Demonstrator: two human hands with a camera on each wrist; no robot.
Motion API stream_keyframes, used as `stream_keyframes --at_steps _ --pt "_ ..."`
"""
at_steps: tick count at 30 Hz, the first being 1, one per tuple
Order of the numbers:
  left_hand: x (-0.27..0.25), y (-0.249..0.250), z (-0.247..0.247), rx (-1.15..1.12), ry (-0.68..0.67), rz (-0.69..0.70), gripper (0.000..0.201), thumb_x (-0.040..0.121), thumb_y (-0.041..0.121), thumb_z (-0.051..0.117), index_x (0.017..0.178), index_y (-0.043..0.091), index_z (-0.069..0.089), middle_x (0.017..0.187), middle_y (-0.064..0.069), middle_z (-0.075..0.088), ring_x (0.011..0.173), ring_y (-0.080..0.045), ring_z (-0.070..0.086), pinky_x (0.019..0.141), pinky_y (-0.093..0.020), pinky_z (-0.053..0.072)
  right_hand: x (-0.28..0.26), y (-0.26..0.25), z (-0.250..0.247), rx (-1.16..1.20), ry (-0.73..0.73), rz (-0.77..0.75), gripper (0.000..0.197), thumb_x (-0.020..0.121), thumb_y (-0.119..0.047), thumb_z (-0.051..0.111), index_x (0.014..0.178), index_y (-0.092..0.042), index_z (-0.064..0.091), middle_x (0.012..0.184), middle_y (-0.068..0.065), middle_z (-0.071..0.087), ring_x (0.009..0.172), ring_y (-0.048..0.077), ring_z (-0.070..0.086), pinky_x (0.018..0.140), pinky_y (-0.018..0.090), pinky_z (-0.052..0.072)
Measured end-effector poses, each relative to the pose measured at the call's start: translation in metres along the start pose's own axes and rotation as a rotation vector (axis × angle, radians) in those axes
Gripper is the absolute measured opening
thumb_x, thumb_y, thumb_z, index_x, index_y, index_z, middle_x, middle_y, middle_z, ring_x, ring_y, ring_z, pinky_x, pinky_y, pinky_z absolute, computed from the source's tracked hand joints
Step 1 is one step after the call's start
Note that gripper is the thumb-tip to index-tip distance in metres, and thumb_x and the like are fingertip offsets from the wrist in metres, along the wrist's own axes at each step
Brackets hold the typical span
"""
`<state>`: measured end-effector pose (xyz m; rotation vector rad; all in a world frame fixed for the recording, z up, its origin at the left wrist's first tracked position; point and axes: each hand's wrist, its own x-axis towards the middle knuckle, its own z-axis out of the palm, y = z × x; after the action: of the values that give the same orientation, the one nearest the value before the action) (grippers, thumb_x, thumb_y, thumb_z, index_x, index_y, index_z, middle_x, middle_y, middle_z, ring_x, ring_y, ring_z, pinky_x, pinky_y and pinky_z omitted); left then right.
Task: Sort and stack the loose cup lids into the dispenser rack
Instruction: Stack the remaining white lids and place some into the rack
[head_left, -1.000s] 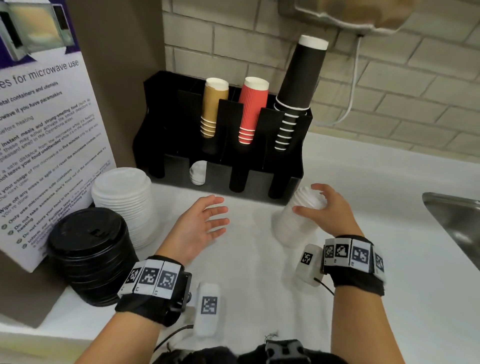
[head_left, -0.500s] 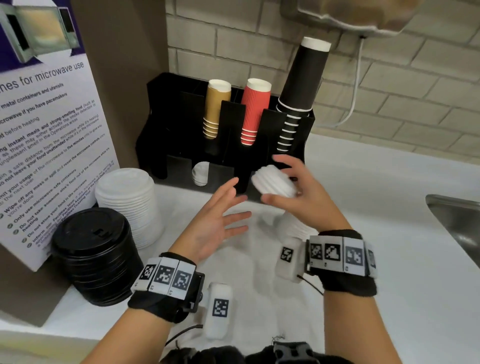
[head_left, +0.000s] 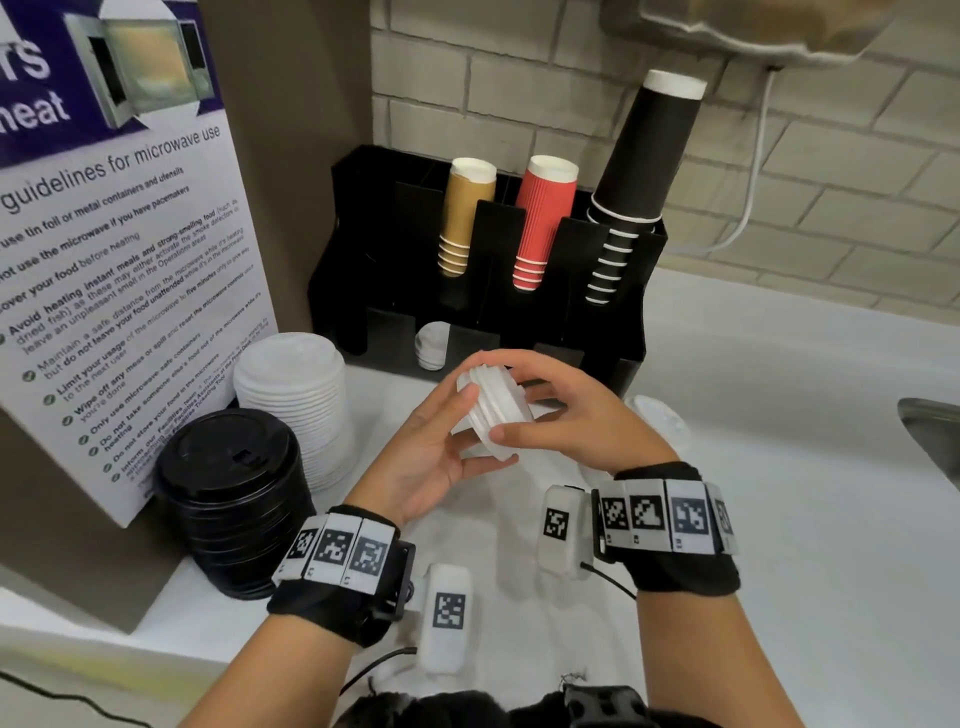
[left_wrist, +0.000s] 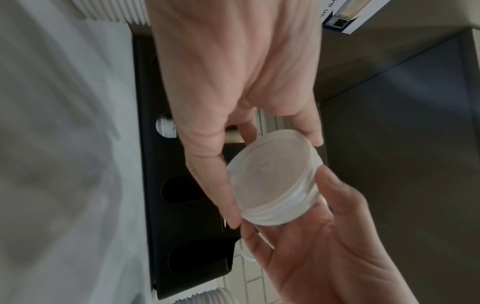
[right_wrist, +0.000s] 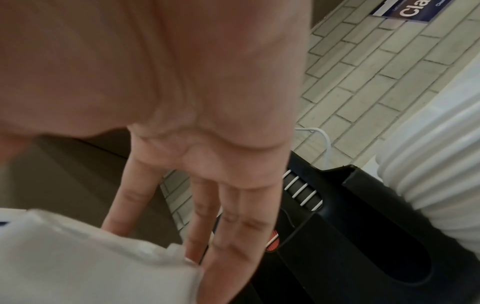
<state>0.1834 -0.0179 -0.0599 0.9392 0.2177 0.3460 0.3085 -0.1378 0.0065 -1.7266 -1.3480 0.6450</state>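
A short stack of white lids (head_left: 488, 410) is held in the air between both hands, just in front of the black rack (head_left: 498, 291) and above the white counter (head_left: 779, 467). The stack is gripped by the right hand (head_left: 566, 415), with the thumb (head_left: 519, 432) curled against its near edge and the fingers wrapped over its far side. The left hand (head_left: 431, 452) is laid against the stack's left face with fingers nearly straight, the fingertips (head_left: 465, 395) touching the lids; in the left wrist view the stack (left_wrist: 275, 183) is seen lying between the fingers of both hands. A few white lids (head_left: 431, 345) are seated in a lower slot of the rack. Beside the rack, a tall pile of white lids (head_left: 296, 405) and a pile of black lids (head_left: 234, 499) are stood on the counter. On the poster (head_left: 104, 260) at the left, "guidelines for microwave use" can be read; the smaller print is only partly legible.
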Motion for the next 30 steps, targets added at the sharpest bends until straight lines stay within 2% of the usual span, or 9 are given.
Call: stream_keyframes --at_steps 4,13,16,19,23,24,26,28,30 --pt "0.002 -0.001 0.002 -0.017 0.053 0.033 0.052 0.083 0.045 0.062 0.133 0.029 0.055 0.132 -0.011 0.060 0.119 -0.032 0.060 0.080 -0.042 0.057 0.002 0.001 0.003 0.005 0.020 0.016 0.062 0.072 -0.022 0.083 0.126 -0.036 0.055 0.121 -0.006 0.057 0.116 0.016 0.054 0.085 0.040 0.057" --pt "0.004 -0.002 0.002 -0.023 0.069 0.034 0.061 0.077 0.045 0.063 0.134 0.027 0.053 0.129 -0.011 0.062 0.117 -0.032 0.062 0.080 -0.042 0.058 0.006 0.004 0.004 -0.021 0.048 0.008 0.065 0.067 -0.023 0.086 0.122 -0.038 0.055 0.117 -0.010 0.056 0.112 0.011 0.056 0.081 0.037 0.058" --pt "0.006 -0.002 -0.001 -0.023 0.072 0.052 0.059 0.080 0.046 0.062 0.135 0.029 0.052 0.130 -0.009 0.062 0.117 -0.029 0.062 0.086 -0.046 0.057 0.010 0.004 0.003 -0.057 0.056 -0.004 0.065 0.068 -0.021 0.085 0.123 -0.037 0.054 0.116 -0.010 0.057 0.110 0.009 0.056 0.083 0.033 0.057" --pt "0.009 -0.003 -0.006 -0.063 0.165 0.057 0.056 0.080 0.050 0.060 0.132 0.031 0.055 0.127 -0.006 0.063 0.116 -0.024 0.063 0.092 -0.046 0.055 0.023 -0.008 -0.007 -0.084 0.099 -0.024 0.069 0.068 -0.023 0.084 0.127 -0.036 0.050 0.114 -0.016 0.056 0.107 0.003 0.057 0.082 0.023 0.054" --pt "0.011 -0.003 -0.018 -0.108 0.326 0.029 0.036 0.087 0.045 0.058 0.116 0.024 0.065 0.118 -0.006 0.064 0.102 -0.020 0.069 0.083 -0.035 0.057 0.072 -0.033 -0.023 -0.121 0.300 -0.145 0.066 0.071 -0.028 0.082 0.125 -0.030 0.045 0.117 -0.015 0.053 0.107 0.001 0.055 0.082 0.015 0.051" --pt "0.012 -0.004 -0.020 -0.119 0.349 0.021 0.028 0.091 0.039 0.058 0.111 0.022 0.067 0.112 -0.005 0.066 0.096 -0.019 0.071 0.079 -0.032 0.057 0.089 -0.036 -0.024 -0.149 0.350 -0.165 0.065 0.072 -0.028 0.081 0.125 -0.026 0.044 0.118 -0.010 0.055 0.108 0.005 0.055 0.085 0.017 0.051" --pt "0.012 -0.004 -0.024 -0.130 0.378 0.003 0.018 0.092 0.030 0.060 0.104 0.021 0.069 0.102 -0.004 0.068 0.086 -0.018 0.072 0.074 -0.030 0.057 0.122 -0.037 -0.020 -0.277 0.374 -0.118 0.069 0.073 -0.029 0.080 0.129 -0.018 0.042 0.123 0.002 0.055 0.113 0.019 0.055 0.092 0.032 0.050" --pt "0.011 -0.004 -0.026 -0.122 0.386 -0.011 0.014 0.092 0.027 0.061 0.100 0.020 0.071 0.095 -0.002 0.070 0.081 -0.017 0.071 0.071 -0.029 0.057 0.149 -0.032 -0.012 -0.498 0.299 -0.009 0.073 0.074 -0.031 0.077 0.134 -0.016 0.038 0.128 0.010 0.052 0.116 0.029 0.051 0.095 0.043 0.046" --pt "0.011 -0.005 -0.027 -0.106 0.386 -0.025 0.013 0.092 0.027 0.062 0.096 0.021 0.073 0.091 -0.001 0.071 0.079 -0.017 0.071 0.072 -0.029 0.057 0.166 -0.023 -0.002 -0.688 0.207 0.084 0.075 0.076 -0.032 0.075 0.136 -0.016 0.034 0.131 0.011 0.049 0.118 0.034 0.048 0.096 0.046 0.043"
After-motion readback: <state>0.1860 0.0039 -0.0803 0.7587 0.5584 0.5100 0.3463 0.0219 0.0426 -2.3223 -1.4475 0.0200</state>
